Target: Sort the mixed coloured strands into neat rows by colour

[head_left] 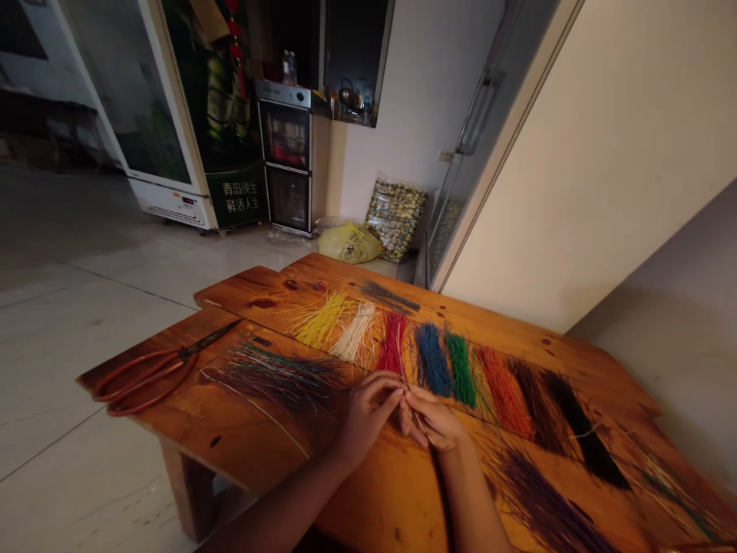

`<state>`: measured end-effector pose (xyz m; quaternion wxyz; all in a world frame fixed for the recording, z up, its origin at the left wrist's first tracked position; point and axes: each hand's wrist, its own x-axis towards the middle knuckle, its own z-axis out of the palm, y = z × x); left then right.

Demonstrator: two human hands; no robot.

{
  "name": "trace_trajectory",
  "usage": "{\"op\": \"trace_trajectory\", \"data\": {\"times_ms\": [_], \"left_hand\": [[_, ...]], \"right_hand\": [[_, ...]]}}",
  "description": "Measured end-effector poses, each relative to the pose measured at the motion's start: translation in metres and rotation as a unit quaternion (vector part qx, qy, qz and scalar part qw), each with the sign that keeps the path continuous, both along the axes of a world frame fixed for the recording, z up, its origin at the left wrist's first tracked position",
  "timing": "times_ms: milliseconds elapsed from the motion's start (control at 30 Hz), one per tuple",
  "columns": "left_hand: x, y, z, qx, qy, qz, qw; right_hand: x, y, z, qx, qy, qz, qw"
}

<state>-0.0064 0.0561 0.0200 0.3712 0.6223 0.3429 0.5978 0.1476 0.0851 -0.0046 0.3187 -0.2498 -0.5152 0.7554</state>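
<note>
Where the wooden table (380,499) ends at left, tiled floor (63,338) spreads wide; over the table, the left hand (371,411) and right hand (441,421) pinch thin strands (404,374) near stiff, bristly coloured bundles (434,357).

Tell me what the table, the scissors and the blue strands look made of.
Table: wood, apparently varnished, given its dark knots and slight sheen.
Scissors: slender dark blades suggest metal; the reddish handles look painted or coated.
Blue strands: thin and matte-looking, perhaps coated wire or dyed fibre; unclear.
</note>
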Motion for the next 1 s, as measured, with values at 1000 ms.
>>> {"op": "trace_trajectory", "data": {"times_ms": [1000], "left_hand": [[-0.155, 0.182, 0.039, -0.273, 0.566, 0.163, 0.76]], "right_hand": [[0.007, -0.093, -0.014, 0.32, -0.635, -0.238, 0.661]]}}
